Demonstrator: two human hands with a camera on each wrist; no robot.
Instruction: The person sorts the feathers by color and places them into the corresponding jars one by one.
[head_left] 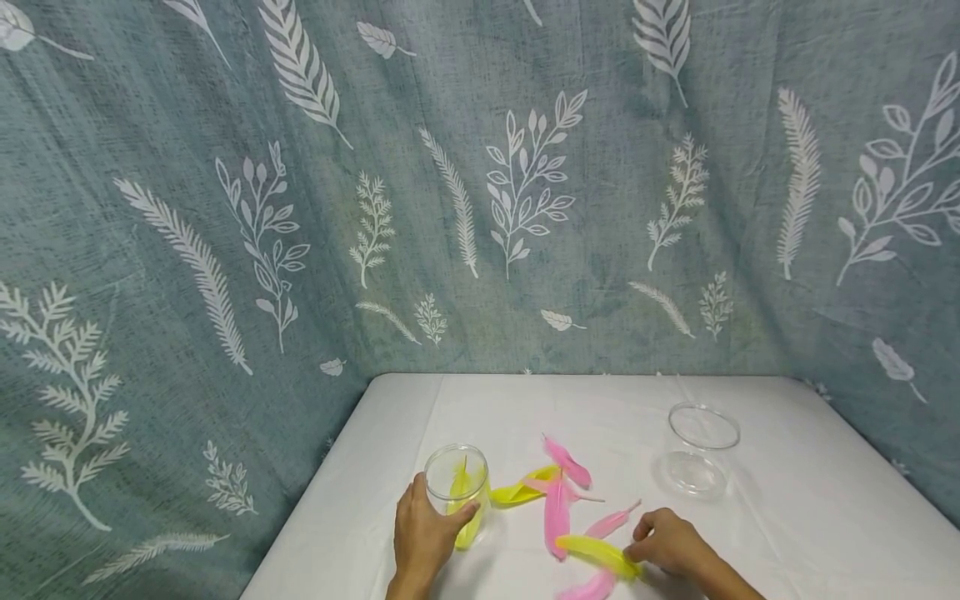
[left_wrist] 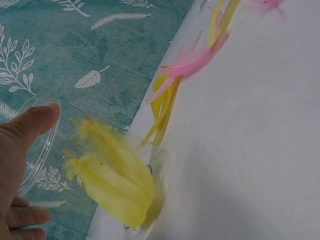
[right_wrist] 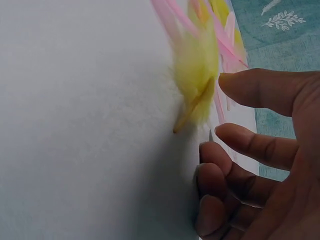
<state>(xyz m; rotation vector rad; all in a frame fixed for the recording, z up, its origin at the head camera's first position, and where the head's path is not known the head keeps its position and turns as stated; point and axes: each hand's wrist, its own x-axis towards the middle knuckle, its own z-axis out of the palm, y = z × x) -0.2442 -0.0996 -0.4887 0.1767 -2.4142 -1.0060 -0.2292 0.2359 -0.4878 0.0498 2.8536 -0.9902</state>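
My left hand (head_left: 426, 527) grips a clear jar (head_left: 483, 479) from the left, thumb near the rim and fingers round the far side. Two yellow feathers (left_wrist: 117, 175) stand inside it in the left wrist view. At the pile's near right, my right hand (head_left: 667, 542) is close to the quill end of a loose yellow feather (head_left: 596, 550). The right wrist view shows the thumb tip beside that feather's fluffy base (right_wrist: 197, 75), with a gap between thumb and forefinger. The other right fingers are bent near the white tabletop.
Between the hands lie several pink feathers (head_left: 557, 512) and another yellow feather (head_left: 517, 493), some overlapping. A second clear jar (head_left: 703, 450) stands at the back right of the white table (head_left: 600, 400). Behind it hangs a green leaf-patterned cloth (head_left: 450, 250).
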